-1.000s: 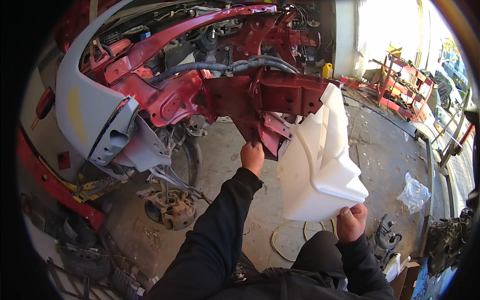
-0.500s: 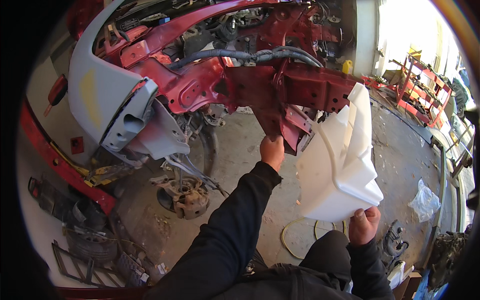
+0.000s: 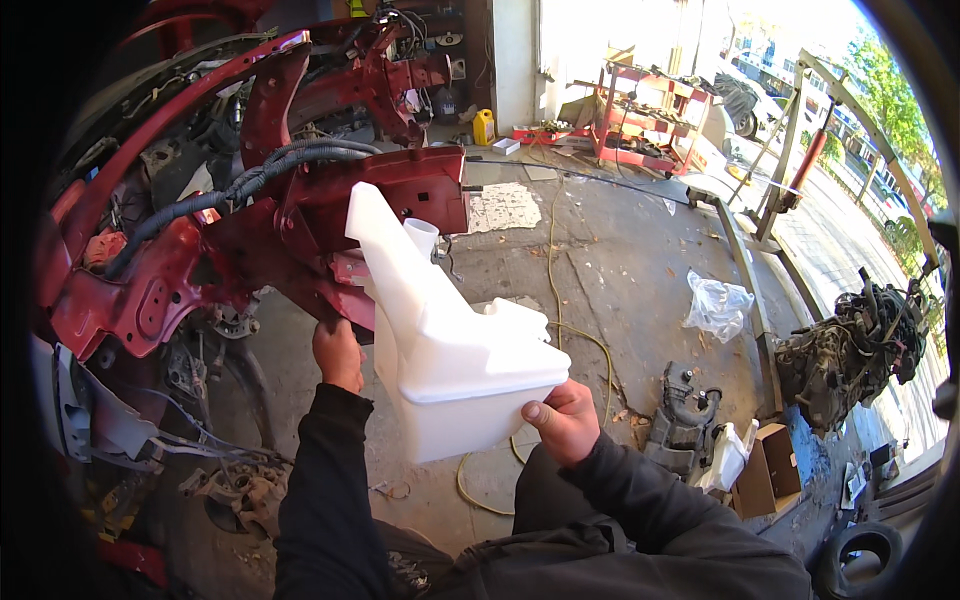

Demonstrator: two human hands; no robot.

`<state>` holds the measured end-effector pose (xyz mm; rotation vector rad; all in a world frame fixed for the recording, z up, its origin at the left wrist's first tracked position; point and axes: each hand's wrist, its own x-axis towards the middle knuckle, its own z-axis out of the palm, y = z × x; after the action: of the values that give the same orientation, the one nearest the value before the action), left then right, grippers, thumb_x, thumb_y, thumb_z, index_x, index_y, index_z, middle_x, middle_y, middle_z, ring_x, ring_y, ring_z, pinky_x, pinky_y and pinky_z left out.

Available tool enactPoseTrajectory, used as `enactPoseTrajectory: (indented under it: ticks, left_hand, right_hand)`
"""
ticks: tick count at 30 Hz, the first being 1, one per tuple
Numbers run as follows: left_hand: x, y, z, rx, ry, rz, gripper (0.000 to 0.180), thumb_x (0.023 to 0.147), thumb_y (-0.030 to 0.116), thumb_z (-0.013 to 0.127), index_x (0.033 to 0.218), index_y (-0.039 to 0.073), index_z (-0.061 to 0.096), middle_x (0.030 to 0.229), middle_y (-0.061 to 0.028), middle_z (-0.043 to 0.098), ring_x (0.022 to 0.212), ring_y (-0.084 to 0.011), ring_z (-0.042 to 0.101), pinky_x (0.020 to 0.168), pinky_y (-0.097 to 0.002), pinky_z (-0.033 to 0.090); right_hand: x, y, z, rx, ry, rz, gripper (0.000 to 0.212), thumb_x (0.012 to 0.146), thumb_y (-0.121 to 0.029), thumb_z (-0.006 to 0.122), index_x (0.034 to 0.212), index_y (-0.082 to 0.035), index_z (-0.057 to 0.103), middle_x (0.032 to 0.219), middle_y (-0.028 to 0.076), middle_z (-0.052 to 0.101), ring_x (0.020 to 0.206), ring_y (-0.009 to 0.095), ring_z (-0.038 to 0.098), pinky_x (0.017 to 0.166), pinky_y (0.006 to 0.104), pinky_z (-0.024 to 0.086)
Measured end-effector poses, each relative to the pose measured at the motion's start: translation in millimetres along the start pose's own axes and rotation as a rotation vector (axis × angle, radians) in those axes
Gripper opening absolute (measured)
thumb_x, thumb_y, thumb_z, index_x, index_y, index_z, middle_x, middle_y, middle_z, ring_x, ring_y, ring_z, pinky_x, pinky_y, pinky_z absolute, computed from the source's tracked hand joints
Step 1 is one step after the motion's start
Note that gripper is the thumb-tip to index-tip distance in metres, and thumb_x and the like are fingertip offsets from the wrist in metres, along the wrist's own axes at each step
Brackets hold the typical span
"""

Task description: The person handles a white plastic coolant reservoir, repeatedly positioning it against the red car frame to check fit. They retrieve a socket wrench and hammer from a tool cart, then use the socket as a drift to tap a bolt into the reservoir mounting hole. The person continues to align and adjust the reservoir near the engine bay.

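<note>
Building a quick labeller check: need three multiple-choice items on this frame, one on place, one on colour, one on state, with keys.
1. Where is the right hand on the white plastic tank?
A. at its lower right corner
B. on its filler neck
C. not touching it

2. What colour is the stripped car body behind the tank?
A. blue
B. red
C. silver

3. How is the tank supported?
A. lying on the concrete floor
B. held up by both hands
C. hanging from a hook

Key: 1 A, the fingers pinch that corner. 2 B, the frame panels are red. 3 B, the left hand grips its left side and the right its corner, clear of the floor.
</note>
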<state>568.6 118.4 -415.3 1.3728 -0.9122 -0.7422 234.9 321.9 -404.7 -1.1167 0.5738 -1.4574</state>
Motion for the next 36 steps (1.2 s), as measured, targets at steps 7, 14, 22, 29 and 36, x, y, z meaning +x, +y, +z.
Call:
enactPoseTrajectory:
  ticks: [7, 14, 22, 29, 36]
  left_hand:
    - [8.5, -11.2, -6.2, -0.216, -0.093, -0.080, 0.031, 0.106, 0.033, 0.055, 0.091, 0.009, 0.068, 0.071, -0.0010, 0.060, 0.049, -0.0135, 0.048, 0.044, -0.0328, 0.033]
    - [9.6, -7.1, -8.5, -0.303, -0.173, -0.150, 0.033, 0.107, 0.037, 0.056, 0.094, 0.010, 0.071, 0.074, -0.0013, 0.064, 0.049, -0.0134, 0.049, 0.044, -0.0321, 0.031]
    - [9.9, -4.8, -7.8, -0.319, -0.212, -0.118, 0.034, 0.107, 0.037, 0.056, 0.095, 0.009, 0.071, 0.074, -0.0015, 0.065, 0.051, -0.0141, 0.051, 0.046, -0.0327, 0.033]
    - [7.7, 3.3, -8.9, -0.325, -0.237, -0.127, 0.034, 0.108, 0.037, 0.057, 0.095, 0.009, 0.072, 0.075, -0.0016, 0.065, 0.053, -0.0148, 0.053, 0.048, -0.0332, 0.035]
    - [7.1, 3.8, -8.0, -0.310, -0.241, -0.126, 0.034, 0.108, 0.037, 0.057, 0.096, 0.008, 0.072, 0.076, -0.0018, 0.066, 0.054, -0.0154, 0.054, 0.049, -0.0337, 0.037]
  right_hand:
    - [8.2, -6.2, 10.0, -0.028, -0.054, -0.003, 0.044, 0.106, -0.015, 0.078, 0.143, 0.004, 0.065, 0.134, 0.012, 0.076, 0.125, 0.021, 0.068, 0.113, 0.0392, 0.051]
    - [25.1, -16.6, 24.8, -0.124, -0.118, -0.023, 0.039, 0.105, -0.010, 0.077, 0.139, 0.005, 0.067, 0.131, 0.011, 0.077, 0.122, 0.019, 0.069, 0.109, 0.0375, 0.053]
    - [48.2, -26.2, 51.0, -0.178, -0.190, -0.106, 0.042, 0.105, -0.015, 0.080, 0.139, 0.006, 0.067, 0.127, 0.011, 0.078, 0.118, 0.019, 0.070, 0.105, 0.0365, 0.055]
    - [48.3, -18.5, 58.1, -0.195, -0.165, -0.132, 0.042, 0.106, -0.019, 0.080, 0.137, 0.006, 0.067, 0.126, 0.011, 0.078, 0.114, 0.018, 0.071, 0.102, 0.0355, 0.055]
    - [43.2, -18.0, 60.8, -0.223, -0.142, -0.086, 0.044, 0.106, -0.021, 0.080, 0.137, 0.006, 0.067, 0.123, 0.011, 0.079, 0.111, 0.018, 0.071, 0.100, 0.0351, 0.055]
